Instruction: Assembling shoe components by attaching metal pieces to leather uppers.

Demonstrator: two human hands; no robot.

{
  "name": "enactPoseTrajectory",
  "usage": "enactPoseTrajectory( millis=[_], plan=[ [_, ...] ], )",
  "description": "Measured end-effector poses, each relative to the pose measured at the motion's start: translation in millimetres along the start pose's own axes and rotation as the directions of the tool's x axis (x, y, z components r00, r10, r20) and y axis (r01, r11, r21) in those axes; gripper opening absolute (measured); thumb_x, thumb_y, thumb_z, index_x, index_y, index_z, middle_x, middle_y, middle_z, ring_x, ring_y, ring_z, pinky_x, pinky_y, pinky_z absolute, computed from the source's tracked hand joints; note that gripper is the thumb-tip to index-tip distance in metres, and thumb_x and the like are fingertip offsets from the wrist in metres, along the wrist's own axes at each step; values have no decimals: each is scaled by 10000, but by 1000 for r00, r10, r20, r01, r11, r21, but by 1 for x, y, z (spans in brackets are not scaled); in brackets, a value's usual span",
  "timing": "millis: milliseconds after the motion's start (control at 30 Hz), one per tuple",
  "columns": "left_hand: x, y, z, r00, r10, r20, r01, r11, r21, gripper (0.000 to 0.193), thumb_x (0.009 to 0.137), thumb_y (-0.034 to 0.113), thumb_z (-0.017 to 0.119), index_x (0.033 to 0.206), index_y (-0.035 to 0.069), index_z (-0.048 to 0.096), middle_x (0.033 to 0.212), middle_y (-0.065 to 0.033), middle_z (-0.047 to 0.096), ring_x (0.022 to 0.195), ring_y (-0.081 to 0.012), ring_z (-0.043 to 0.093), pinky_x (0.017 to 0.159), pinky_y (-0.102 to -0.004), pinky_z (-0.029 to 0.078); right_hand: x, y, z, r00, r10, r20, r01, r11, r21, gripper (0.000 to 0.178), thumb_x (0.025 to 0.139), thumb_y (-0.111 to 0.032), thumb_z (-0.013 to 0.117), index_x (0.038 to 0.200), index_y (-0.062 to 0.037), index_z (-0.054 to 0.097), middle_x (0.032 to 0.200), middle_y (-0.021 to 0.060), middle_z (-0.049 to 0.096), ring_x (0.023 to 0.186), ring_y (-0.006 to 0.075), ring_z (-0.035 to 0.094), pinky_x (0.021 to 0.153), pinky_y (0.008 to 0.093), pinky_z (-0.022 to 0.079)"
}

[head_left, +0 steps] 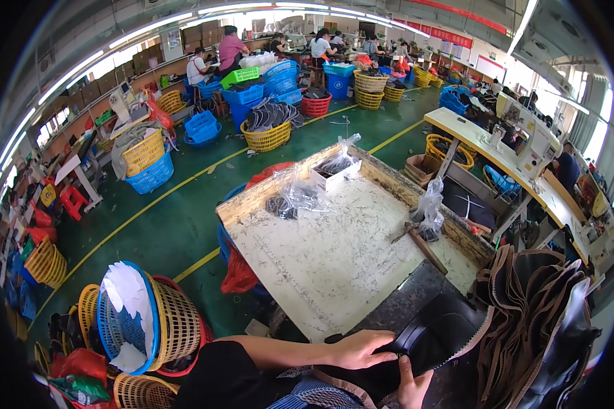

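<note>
A black leather shoe upper [438,327] with a pale zigzag edge lies over a dark slab [411,294] at the near edge of the workbench. My left hand [363,350] reaches in from the left and pinches the upper's near edge, its thumb pointing toward my other hand. Just below and to the right, my right hand [412,386] grips the same edge with its thumb raised. The fingers under the leather are hidden. Right beside the upper stands a thick bundle of black leather pieces [525,320] with brown zigzag edges.
A hammer [426,249] lies on the pale, scuffed bench top [334,262]. Plastic bags [300,198] and a small white box [335,172] sit toward its raised wooden rim. Stacked baskets [158,320] stand at left; a sewing machine table [505,167] is at right. People work farther back.
</note>
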State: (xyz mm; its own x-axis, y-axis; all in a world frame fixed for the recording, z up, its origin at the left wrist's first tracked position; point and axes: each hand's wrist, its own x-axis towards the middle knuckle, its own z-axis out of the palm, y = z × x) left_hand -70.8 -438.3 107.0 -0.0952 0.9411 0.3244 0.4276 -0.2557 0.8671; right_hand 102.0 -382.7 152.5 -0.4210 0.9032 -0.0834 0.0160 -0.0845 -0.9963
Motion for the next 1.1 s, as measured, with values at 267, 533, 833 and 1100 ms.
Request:
enactPoseTrajectory(
  millis=[267, 533, 833, 1100],
  plan=[
    [10, 3, -28, 878, -264, 400, 386, 884, -263, 513, 924, 366, 727, 1211, -45, 620, 1114, -100, 707, 1045, -127, 611, 937, -295, 485, 1, 24, -11, 964, -214, 158, 215, 977, 12, 407, 916, -21, 690, 1288, 31, 534, 1174, 83, 626, 1060, 170, 586, 955, 305, 462],
    [14, 32, -55, 874, -275, 402, 424, 835, -351, 370, 905, 254, 761, 1133, -1, 620, 1043, -46, 653, 1001, -113, 584, 881, -276, 485, 6, 3, 4, 952, -202, 230, 181, 977, 111, 338, 894, 32, 684, 1227, 28, 622, 1159, 95, 681, 1062, 179, 636, 971, 322, 487],
    [79, 7, -215, 786, -566, 248, 558, 823, 107, 201, 904, 88, 719, 1069, -19, 678, 997, 5, 703, 885, -46, 605, 809, -254, 521, -1, 32, -41, 951, -59, 304, 103, 986, -130, 453, 885, -235, 768, 1228, 17, 616, 1160, 157, 663, 1091, 244, 656, 972, 367, 516],
    [80, -45, -172, 993, -29, -118, 108, 653, 749, 503, 852, 124, 737, 1315, 53, 554, 1264, -167, 588, 1198, -358, 578, 1012, -395, 466, 35, 53, -132, 899, -316, -305, 63, 780, -622, 183, 876, -43, 716, 1054, -16, 684, 882, 97, 676, 725, 166, 660, 663, 289, 533]
  ],
)
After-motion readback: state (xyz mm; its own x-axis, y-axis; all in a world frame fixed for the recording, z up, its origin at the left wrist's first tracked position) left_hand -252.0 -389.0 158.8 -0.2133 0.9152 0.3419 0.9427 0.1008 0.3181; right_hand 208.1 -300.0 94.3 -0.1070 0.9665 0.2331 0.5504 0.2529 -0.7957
